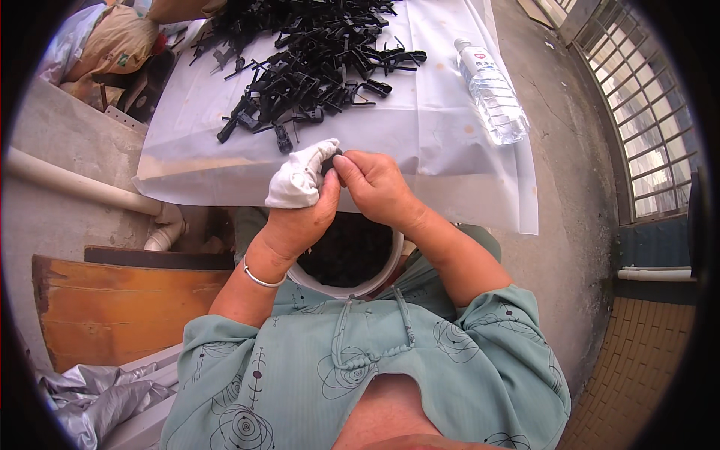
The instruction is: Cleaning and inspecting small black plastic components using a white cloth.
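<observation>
The small black plastic part (331,160) is dark and mostly hidden, pinched between the left hand (300,202), which has white cloth on the fingers, and the bare right hand (375,184). Directly below the grip is the white bucket (375,285); beyond it the white sheet (420,150) has a free edge.

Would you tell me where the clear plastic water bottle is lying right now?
In the head view the water bottle lies on its side at the upper right, on the white plastic sheet, right of the pile of black plastic parts.
</observation>
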`<move>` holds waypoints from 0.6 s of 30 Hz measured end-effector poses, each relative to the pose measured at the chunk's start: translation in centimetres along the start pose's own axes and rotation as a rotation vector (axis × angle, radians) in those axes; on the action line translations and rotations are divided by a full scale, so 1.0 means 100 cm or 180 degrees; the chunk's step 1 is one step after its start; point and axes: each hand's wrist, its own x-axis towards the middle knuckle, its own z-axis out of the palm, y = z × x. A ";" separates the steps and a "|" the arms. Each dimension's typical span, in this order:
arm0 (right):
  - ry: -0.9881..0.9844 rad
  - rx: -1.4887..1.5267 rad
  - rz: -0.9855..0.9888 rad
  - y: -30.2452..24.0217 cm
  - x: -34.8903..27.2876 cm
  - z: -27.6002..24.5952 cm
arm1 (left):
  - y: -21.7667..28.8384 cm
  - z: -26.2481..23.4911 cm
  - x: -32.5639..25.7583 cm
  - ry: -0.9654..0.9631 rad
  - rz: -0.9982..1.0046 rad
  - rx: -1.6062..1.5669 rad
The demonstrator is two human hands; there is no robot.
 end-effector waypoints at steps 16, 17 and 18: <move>-0.0631 -0.0444 -0.0064 -0.014 0.017 0.005 | -0.012 -0.039 -0.013 0.0243 -0.1668 -0.2435; -0.0884 -0.0704 -0.0193 -0.012 0.017 0.004 | -0.014 -0.040 -0.015 0.0254 -0.1643 -0.2635; -0.1134 -0.0965 -0.0323 -0.011 0.017 0.005 | -0.014 -0.042 -0.016 0.0283 -0.1638 -0.2630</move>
